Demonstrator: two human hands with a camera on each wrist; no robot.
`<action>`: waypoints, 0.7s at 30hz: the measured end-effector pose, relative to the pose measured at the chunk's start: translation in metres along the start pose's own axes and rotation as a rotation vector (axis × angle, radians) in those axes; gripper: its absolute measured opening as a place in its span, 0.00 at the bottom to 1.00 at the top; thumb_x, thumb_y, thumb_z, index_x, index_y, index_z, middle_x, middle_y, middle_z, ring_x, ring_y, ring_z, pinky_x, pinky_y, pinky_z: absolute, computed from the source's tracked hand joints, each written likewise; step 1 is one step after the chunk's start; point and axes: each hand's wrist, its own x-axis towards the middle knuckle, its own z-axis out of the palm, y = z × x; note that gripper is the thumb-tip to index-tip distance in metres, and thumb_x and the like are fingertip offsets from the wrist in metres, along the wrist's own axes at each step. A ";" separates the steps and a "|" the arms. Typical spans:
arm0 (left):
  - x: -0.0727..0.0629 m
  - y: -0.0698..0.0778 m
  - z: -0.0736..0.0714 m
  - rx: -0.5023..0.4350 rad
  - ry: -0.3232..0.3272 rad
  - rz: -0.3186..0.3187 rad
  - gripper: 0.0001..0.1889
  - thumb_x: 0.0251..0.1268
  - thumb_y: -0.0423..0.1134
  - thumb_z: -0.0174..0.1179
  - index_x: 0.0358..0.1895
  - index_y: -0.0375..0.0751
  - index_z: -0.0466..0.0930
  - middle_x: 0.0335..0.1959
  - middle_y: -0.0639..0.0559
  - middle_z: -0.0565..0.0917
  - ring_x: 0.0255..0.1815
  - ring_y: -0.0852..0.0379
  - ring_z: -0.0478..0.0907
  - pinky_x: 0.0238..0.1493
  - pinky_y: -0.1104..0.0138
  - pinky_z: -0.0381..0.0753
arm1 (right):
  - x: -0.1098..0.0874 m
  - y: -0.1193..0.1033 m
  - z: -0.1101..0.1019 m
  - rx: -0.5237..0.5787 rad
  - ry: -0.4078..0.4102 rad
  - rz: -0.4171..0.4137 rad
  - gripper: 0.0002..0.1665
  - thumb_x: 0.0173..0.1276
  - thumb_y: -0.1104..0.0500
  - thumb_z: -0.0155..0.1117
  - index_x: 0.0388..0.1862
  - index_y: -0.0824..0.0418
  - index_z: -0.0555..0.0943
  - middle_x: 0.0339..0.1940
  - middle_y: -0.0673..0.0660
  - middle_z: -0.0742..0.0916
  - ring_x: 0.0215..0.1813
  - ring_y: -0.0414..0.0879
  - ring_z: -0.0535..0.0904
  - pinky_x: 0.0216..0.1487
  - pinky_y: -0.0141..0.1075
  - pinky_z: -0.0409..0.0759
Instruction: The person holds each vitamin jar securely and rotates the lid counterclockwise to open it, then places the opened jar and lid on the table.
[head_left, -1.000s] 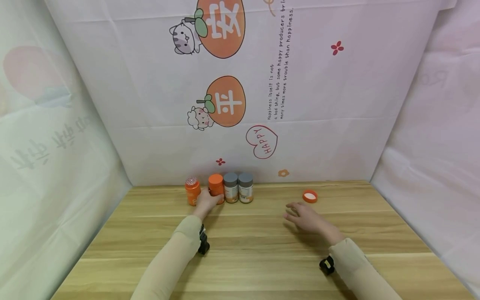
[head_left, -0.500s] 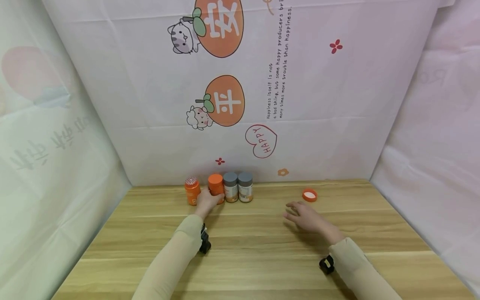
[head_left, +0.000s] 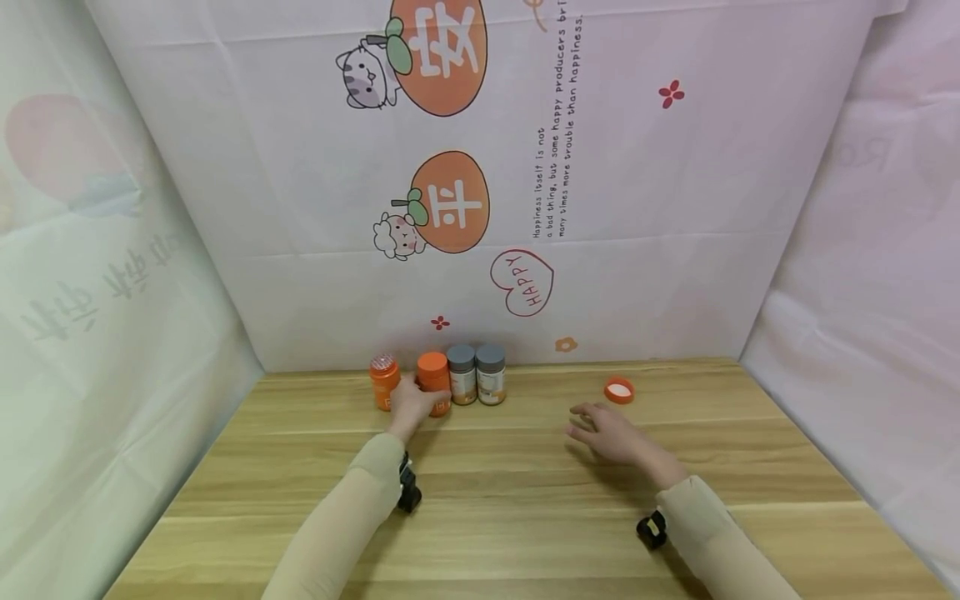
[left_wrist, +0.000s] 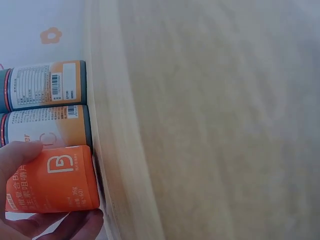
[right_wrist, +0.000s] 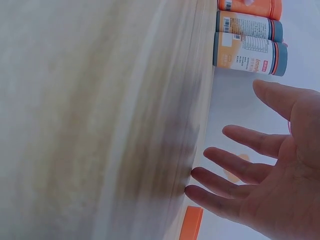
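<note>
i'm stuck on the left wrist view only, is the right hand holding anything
Observer: No, the right wrist view shows the right hand holding nothing.
Operator: anything lying near it
Observer: Yes, the head view shows a loose orange cap on the table, just beyond that hand.
Operator: is the orange bottle gripped by the left hand the only orange one
Observer: No, in the head view a second orange bottle stands to the left of it.
</note>
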 end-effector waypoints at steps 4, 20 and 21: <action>-0.003 0.002 -0.001 0.009 -0.003 -0.003 0.30 0.48 0.43 0.72 0.54 0.33 0.73 0.51 0.39 0.81 0.51 0.43 0.79 0.54 0.52 0.75 | 0.001 0.001 0.001 0.000 0.009 -0.005 0.37 0.70 0.40 0.52 0.63 0.69 0.70 0.61 0.69 0.76 0.62 0.64 0.71 0.59 0.56 0.71; -0.020 0.005 -0.001 0.025 -0.031 0.090 0.24 0.46 0.43 0.71 0.47 0.39 0.73 0.42 0.44 0.82 0.41 0.49 0.80 0.47 0.53 0.78 | 0.001 -0.003 0.002 0.021 0.004 0.003 0.35 0.70 0.41 0.53 0.64 0.67 0.71 0.61 0.69 0.76 0.62 0.63 0.71 0.60 0.56 0.70; -0.022 0.006 -0.001 0.029 -0.029 0.098 0.24 0.46 0.43 0.71 0.46 0.39 0.74 0.41 0.44 0.82 0.41 0.49 0.80 0.46 0.53 0.78 | 0.001 -0.003 0.003 0.021 0.005 0.000 0.36 0.70 0.41 0.53 0.63 0.67 0.71 0.61 0.69 0.76 0.62 0.63 0.71 0.59 0.56 0.70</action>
